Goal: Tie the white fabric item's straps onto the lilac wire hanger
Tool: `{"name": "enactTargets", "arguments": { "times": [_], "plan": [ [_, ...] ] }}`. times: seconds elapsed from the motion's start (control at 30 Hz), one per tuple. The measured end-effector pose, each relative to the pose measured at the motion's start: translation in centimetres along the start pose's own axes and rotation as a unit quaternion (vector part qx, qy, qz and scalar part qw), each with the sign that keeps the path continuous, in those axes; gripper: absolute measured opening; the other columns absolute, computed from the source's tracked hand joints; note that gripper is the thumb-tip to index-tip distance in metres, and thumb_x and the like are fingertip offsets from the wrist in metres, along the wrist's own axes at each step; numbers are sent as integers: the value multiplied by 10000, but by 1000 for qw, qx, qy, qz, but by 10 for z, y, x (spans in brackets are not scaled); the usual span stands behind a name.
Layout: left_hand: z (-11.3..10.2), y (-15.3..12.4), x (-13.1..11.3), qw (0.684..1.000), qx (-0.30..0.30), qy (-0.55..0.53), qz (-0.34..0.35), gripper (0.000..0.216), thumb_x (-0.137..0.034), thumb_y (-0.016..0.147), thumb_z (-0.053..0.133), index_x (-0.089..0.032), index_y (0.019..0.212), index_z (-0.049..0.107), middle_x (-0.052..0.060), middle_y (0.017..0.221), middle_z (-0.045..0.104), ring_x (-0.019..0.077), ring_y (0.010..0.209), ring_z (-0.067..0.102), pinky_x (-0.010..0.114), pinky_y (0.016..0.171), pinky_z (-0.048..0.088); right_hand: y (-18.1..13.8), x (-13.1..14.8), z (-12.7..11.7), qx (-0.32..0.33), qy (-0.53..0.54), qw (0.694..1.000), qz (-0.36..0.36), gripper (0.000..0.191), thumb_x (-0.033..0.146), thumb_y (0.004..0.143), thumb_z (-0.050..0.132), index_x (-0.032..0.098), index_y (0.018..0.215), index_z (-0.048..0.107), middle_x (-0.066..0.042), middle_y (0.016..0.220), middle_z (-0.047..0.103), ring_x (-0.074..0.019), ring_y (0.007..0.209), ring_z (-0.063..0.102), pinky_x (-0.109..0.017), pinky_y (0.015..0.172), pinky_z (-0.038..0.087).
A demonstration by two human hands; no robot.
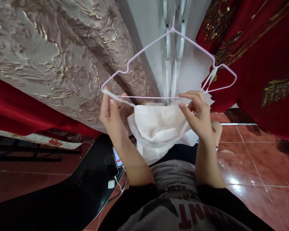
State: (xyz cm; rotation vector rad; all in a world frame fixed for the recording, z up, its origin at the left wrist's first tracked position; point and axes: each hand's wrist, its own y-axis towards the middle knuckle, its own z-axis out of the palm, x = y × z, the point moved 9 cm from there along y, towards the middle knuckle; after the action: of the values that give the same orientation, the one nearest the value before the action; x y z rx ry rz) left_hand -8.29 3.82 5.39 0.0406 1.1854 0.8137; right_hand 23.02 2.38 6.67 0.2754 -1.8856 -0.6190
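A white garment point(159, 120) with thin straps and a cup-shaped bodice hangs below a pale pink clothes hanger point(150, 48). One strap point(210, 78) loops over the hanger's right notch. At the hanger's left end, my left hand point(110, 110) has its fingers closed on the other strap point(119, 99), which stretches from the hanger's corner to the bodice. My right hand point(198, 112) is beside the bodice's right side, close to the hanger's lower bar. Its thumb and index finger are apart, with nothing visible between them; whether the fingertips touch the bar is unclear.
White metal rails point(168, 57) rise behind the hanger. Pinkish embossed fabric point(69, 48) hangs left, and red fabric with gold trim point(250, 64) hangs right. On a black seat point(62, 195) lie a phone point(111, 166) and a white charger case point(111, 183) with cables. Red tiles point(250, 160) cover the floor.
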Motion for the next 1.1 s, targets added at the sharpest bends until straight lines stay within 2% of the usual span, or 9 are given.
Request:
{"name": "enactTargets", "arguments": {
  "times": [0.13,0.23,0.43,0.53,0.67,0.73,0.83,0.9,1.1],
  "plan": [
    [24,-11,7,997,25,-59,-48,384,-355,1059,705,-238,1411,606,73,1036,826,233,1116,796,382,1088,575,0,3,0,-4,4,1000,-10,219,352,970,716,293,1176,762,-39,1206,654,-80,641,449,-309,635,499],
    [37,-20,0,995,-24,-95,1,376,-249,1050,691,-261,1393,538,93,1239,778,220,1262,735,377,1144,543,-1,4,-3,1,1,1000,-9,218,351,970,721,306,1180,759,-38,1207,656,-96,668,473,-326,662,520],
    [16,-25,-3,978,-138,-121,94,296,-146,988,742,-296,1209,614,37,1271,739,194,1333,684,341,1154,541,-1,5,-9,6,15,1000,-8,209,346,978,717,309,1173,781,-40,1200,664,-110,719,497,-312,653,507],
    [8,-17,12,979,-137,-152,12,315,-161,977,761,-294,1228,624,30,1288,772,175,1285,711,328,1204,498,-2,5,-1,28,35,999,1,253,329,972,720,316,1218,776,-36,1218,660,-91,685,468,-316,672,513],
    [29,-17,23,983,-36,-154,-94,132,-296,1040,706,-198,1128,724,93,1142,820,191,1046,791,339,1055,592,-6,6,14,61,51,997,7,303,361,976,703,336,1273,758,-46,1270,666,-91,667,495,-326,648,522],
    [37,-21,20,985,-16,-150,-90,134,-338,1030,734,-205,1038,743,68,1012,816,193,971,801,325,955,615,-7,1,7,16,52,999,-3,320,377,966,707,336,1281,747,-58,1318,670,-108,707,537,-328,652,530],
    [43,-25,21,984,-3,-156,-87,182,-372,980,815,-216,947,727,29,892,765,171,922,793,258,822,591,-9,-15,-36,-192,41,981,-3,381,401,970,669,332,1345,688,-77,1368,667,-112,700,535,-304,608,485],
    [45,-24,24,983,7,-159,-91,214,-384,963,839,-216,932,710,27,880,737,166,917,782,237,759,560,-6,-26,-57,-256,34,965,30,408,404,960,661,313,1358,673,-77,1308,691,-103,662,521,-288,581,447],
    [41,-17,26,992,18,-103,-76,381,-553,924,840,-241,957,625,17,884,669,185,947,737,252,731,510,45,-1,-58,-92,9,990,107,144,249,885,724,210,748,736,9,673,596,-96,558,403,-297,581,373]
  ]
}}
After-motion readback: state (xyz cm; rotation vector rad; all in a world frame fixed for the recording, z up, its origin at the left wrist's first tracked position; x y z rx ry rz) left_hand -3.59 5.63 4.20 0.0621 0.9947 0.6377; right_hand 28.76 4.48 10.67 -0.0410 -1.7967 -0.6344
